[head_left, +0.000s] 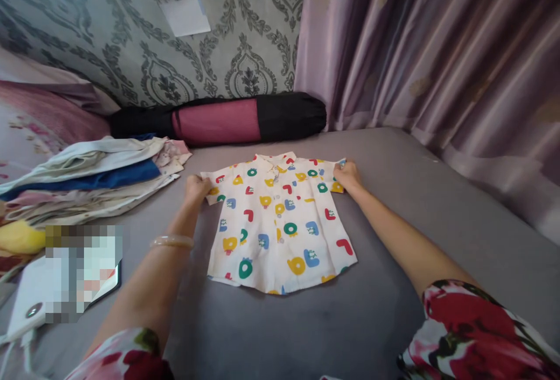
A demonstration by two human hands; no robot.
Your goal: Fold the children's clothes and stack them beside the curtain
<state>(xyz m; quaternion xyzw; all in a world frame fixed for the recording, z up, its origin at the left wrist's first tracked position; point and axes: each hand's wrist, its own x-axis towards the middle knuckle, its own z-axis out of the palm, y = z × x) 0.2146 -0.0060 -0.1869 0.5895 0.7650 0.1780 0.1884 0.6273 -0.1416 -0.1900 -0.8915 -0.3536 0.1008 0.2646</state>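
A small white short-sleeved shirt (258,240) with a collar, buttons and colourful letter prints lies front up and spread flat on the grey sheet (271,333). Its collar points away from me. My left hand (199,186) is closed on the edge of the left sleeve. At the opposite sleeve, my right hand (347,174) pinches the cuff with its fingers closed. Both arms reach forward, one on each side of the shirt. A pale bangle (171,241) circles my left wrist.
Folded clothes (109,178) are heaped at the left. Nearer me lie a white power bank (41,292) with cables and a partly blurred phone (114,278). A black and maroon rolled bag (219,120) rests along the wall. Purple curtains (394,47) hang at the right.
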